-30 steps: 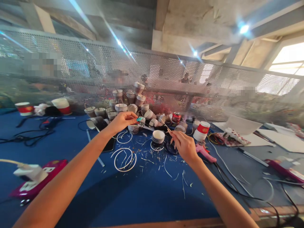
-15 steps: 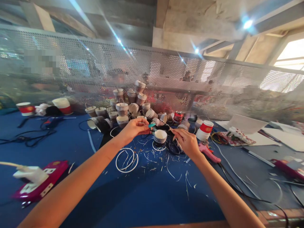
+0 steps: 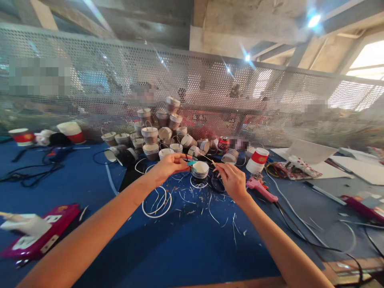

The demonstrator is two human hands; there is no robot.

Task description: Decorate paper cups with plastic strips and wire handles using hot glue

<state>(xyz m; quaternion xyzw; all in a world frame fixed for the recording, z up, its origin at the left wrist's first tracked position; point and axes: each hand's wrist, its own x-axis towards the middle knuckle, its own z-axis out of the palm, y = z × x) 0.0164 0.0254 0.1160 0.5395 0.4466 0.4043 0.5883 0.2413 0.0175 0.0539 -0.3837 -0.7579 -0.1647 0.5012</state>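
My left hand (image 3: 171,165) is closed around a small tool with a teal handle (image 3: 191,163), held above the blue table (image 3: 180,244). My right hand (image 3: 230,179) pinches a thin pale strip (image 3: 207,158) that runs up and left toward the tool's tip. Just beyond and between my two hands a small white cup (image 3: 200,169) stands on the table. A white ring (image 3: 157,202) of cut rim lies below my left wrist, among many thin white shavings.
A pile of small paper cups (image 3: 159,132) leans against a perforated metal screen (image 3: 192,88). A pink glue gun (image 3: 260,187) and a red-and-white cup (image 3: 257,159) sit right of my hand. A pink power strip (image 3: 39,236) lies at left, cables and papers at right.
My left hand has moved right and nearer to the right hand, bringing the teal tool close to the strip. The view has shifted slightly.
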